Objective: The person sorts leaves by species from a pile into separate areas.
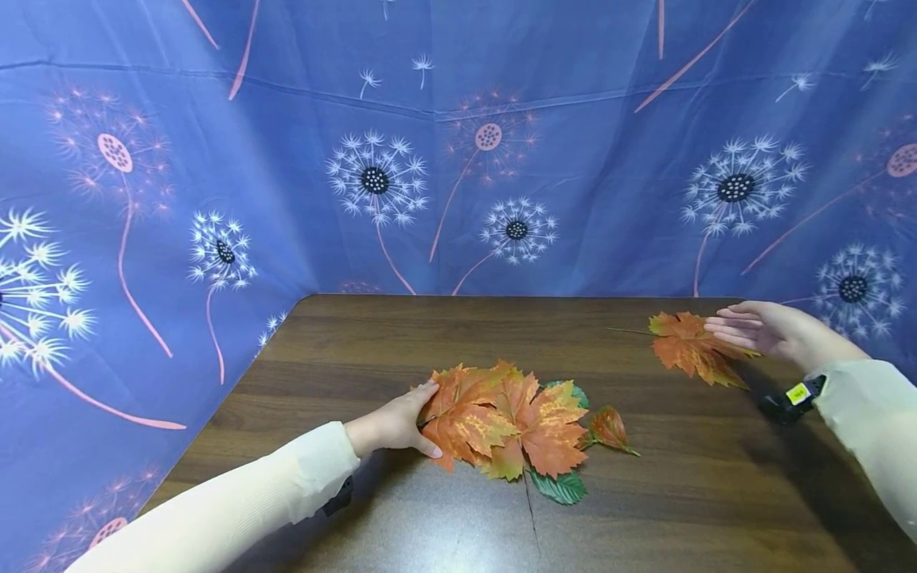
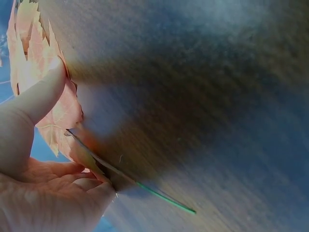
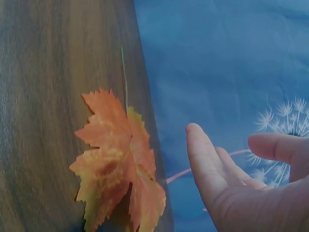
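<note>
The left hand (image 1: 399, 420) has thumb and fingers spread apart, touching the edge of the orange leaves (image 1: 501, 422); I can't tell whether it grips. At least two jagged, lobed leaves overlap there, with two patches of ribbed green leaf (image 1: 560, 488) showing beneath and one small red-orange piece (image 1: 609, 428) beside them. The right hand (image 1: 777, 334), fingers straight, holds nothing near one single maple-shaped leaf (image 1: 688, 346). A yellow label (image 1: 797, 393) marks its black wrist device (image 1: 781, 407), print too small to read. Everything lies on a wood-grained table (image 1: 358, 342) before creased blue dandelion-printed cloth (image 1: 587, 159).
</note>
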`<state>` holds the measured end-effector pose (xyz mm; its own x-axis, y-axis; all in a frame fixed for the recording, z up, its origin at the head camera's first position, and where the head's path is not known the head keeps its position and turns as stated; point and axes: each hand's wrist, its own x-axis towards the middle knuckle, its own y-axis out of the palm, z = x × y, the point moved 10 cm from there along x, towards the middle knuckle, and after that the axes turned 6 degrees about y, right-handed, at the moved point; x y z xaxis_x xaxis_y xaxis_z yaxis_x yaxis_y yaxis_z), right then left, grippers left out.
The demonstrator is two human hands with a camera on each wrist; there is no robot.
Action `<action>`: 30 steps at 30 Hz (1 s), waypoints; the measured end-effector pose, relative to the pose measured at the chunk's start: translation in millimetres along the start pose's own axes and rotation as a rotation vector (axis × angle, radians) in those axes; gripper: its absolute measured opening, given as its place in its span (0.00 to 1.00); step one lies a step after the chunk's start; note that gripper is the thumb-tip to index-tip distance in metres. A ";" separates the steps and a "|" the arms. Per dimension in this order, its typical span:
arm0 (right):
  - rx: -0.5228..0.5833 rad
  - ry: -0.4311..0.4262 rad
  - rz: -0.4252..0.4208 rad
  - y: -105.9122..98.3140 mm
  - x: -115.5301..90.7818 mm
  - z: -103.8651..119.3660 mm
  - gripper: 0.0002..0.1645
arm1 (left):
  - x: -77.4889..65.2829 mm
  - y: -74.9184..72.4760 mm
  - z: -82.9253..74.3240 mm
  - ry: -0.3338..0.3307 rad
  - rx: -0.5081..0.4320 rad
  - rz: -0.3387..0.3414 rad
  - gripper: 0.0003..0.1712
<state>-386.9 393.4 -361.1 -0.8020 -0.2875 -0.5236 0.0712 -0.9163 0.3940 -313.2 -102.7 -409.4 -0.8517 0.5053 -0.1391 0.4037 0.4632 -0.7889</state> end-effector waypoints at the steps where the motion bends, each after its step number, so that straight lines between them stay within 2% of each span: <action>1: -0.003 -0.003 -0.002 0.5 0.2 0.2 0.27 | -0.1 -0.2 0.5 -0.001 0.004 -0.001 0.62; 12: -0.020 -0.022 0.040 10.2 5.9 -5.9 0.27 | 0.0 -0.5 -0.7 0.014 -0.007 -0.014 0.62; 24: -0.104 -0.033 0.010 19.1 6.3 -2.8 0.26 | 2.1 0.1 -1.1 0.014 -0.010 -0.021 0.61; 30: -0.105 -0.040 0.035 23.7 6.6 -1.8 0.25 | 1.7 2.0 -2.1 0.007 -0.010 -0.016 0.61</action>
<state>-389.4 369.3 -356.6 -0.8206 -0.3108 -0.4795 0.1599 -0.9305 0.3294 -313.2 -99.4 -409.9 -0.8558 0.5026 -0.1224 0.3934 0.4788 -0.7848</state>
